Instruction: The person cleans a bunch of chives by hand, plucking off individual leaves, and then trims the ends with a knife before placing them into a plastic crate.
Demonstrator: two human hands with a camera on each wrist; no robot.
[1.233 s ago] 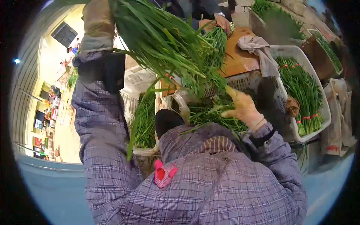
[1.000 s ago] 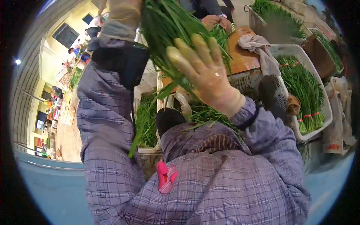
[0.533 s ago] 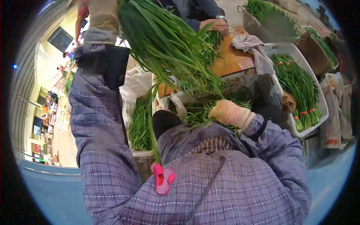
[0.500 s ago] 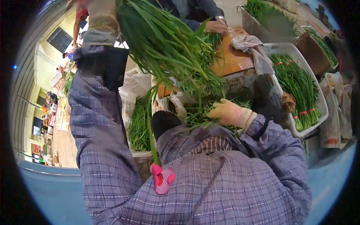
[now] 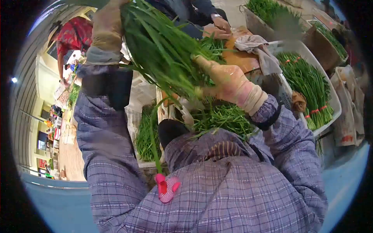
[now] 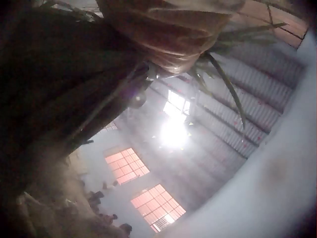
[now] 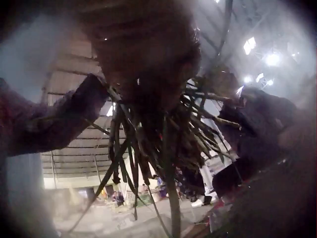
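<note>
My gloved left hand (image 5: 105, 33), raised at the upper left, holds a large bunch of chives (image 5: 161, 48) whose long flat leaves spread down to the right. Its fingers are hidden in the head view; the left wrist view shows the glove (image 6: 173, 29) with blades poking out past it. At the lower right of the bunch, my gloved right hand (image 5: 231, 83) grips it, thumb above and fingers below. In the dark right wrist view, stalks (image 7: 143, 141) stick out from under that hand. Loose greens (image 5: 225, 119) lie below, by my lap.
At the right, a white crate (image 5: 337, 106) holds chive bundles (image 5: 307, 85) tied with red bands. A wooden board (image 5: 243, 61) with a crumpled cloth (image 5: 252, 43) lies ahead. Another person's hands (image 5: 218, 30) work behind it. More greens (image 5: 147, 136) fill a crate at left.
My right hand swept open over the bunch, dropped to the loose greens, then rose back to the bunch. The left hand keeps holding it. Someone in red has leaned into view at left.
</note>
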